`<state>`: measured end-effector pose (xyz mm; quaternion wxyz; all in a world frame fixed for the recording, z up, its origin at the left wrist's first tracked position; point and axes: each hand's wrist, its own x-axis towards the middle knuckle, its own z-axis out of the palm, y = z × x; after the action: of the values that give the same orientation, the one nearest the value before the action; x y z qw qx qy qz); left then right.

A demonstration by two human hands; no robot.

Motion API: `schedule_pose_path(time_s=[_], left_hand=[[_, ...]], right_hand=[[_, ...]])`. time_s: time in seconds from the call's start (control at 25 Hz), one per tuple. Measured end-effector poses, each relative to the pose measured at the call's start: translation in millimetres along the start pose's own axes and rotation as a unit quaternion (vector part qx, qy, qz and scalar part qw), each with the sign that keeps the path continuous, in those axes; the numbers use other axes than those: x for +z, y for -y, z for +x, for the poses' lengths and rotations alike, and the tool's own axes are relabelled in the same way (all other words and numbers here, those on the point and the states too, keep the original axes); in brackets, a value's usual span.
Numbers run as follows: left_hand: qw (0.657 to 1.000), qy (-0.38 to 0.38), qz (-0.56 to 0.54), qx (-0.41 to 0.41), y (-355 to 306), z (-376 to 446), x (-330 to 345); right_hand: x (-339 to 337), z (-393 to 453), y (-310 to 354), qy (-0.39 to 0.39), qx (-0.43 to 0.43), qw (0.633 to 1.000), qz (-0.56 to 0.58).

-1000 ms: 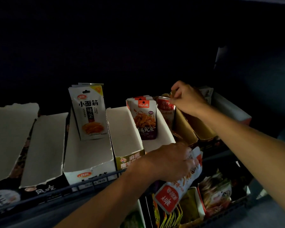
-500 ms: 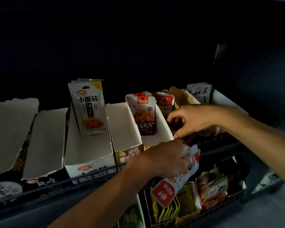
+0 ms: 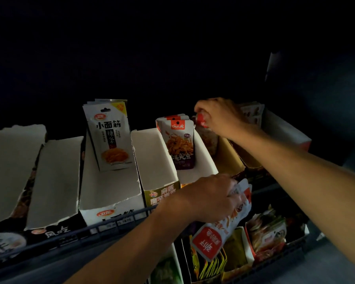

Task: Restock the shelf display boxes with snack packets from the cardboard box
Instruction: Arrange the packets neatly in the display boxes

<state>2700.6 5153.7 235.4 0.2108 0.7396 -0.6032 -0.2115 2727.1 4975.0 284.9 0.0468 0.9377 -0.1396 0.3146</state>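
Observation:
My left hand [image 3: 209, 198] grips a bunch of white-and-red snack packets [image 3: 217, 236] in front of the shelf rail, hanging upside down. My right hand [image 3: 219, 116] reaches to the back of a brown display box [image 3: 230, 158] and pinches the red top of a packet [image 3: 205, 132] standing upright inside it. To the left, a white display box [image 3: 203, 160] holds purple-and-orange squid packets [image 3: 179, 144]. Another white box [image 3: 109, 187] holds white spicy-strip packets [image 3: 109, 136]. The cardboard supply box is out of view.
Two more white-lined display boxes [image 3: 53, 181] stand at the left. A dark shelf rail [image 3: 115, 222] runs across the front. A lower shelf holds more packets [image 3: 268, 234] and yellow sachets [image 3: 211, 267]. A white box with packets [image 3: 283, 134] sits at the far right. The background is dark.
My right hand came back to the bunch in my left hand, then rose again to the back of the brown box with a red-topped packet. My left hand stayed put.

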Motion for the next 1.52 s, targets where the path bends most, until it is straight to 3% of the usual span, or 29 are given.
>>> schedule_pose_path(time_s=[0.12, 0.4, 0.48, 0.56, 0.64, 0.76, 0.84, 0.92, 1.08, 1.16, 1.28, 1.44, 1.52], left_hand=[[1.0, 0.004, -0.002, 0.01, 2, 1, 0], [0.999, -0.007, -0.006, 0.034, 3, -3, -1], [0.997, -0.015, -0.07, 0.042, 4, -9, -4], [0.975, -0.023, -0.215, 0.04, 2, -21, -7], [0.92, -0.066, -0.385, 0.012, -2, -40, -8], [0.842, -0.188, -0.504, -0.028, -9, -70, -10], [0.801, -0.25, -0.542, -0.053, -8, -85, -9], [0.785, -0.269, -0.554, -0.062, -11, -102, -8], [0.765, -0.232, -0.595, -0.083, -18, -139, -6], [0.755, -0.239, -0.605, -0.085, -16, -152, -9], [0.735, -0.28, -0.612, -0.079, -11, -164, -11], [0.703, -0.321, -0.628, -0.094, -1, -171, -13], [0.702, -0.314, -0.632, -0.094, 1, -171, -12]], right_hand=[[14, 4, 0, 0.037, -0.006, 0.997, 0.072], [20, -16, -25, 0.017, -0.001, 0.999, -0.028], [12, -20, -23, -0.017, 0.009, 1.0, -0.006], [-5, -31, -16, -0.042, 0.096, 0.988, 0.113], [-30, -58, -3, -0.046, 0.18, 0.946, 0.265], [-74, -122, 36, -0.057, 0.245, 0.852, 0.459], [-97, -158, 72, 0.06, 0.267, 0.791, 0.547], [-104, -177, 100, 0.158, 0.285, 0.738, 0.591], [-105, -181, 124, 0.083, 0.359, 0.688, 0.625], [-109, -178, 132, 0.093, 0.38, 0.659, 0.643], [-116, -176, 139, 0.102, 0.356, 0.701, 0.61], [-126, -174, 130, -0.059, 0.282, 0.725, 0.626], [-125, -175, 123, -0.072, 0.152, 0.812, 0.559]])
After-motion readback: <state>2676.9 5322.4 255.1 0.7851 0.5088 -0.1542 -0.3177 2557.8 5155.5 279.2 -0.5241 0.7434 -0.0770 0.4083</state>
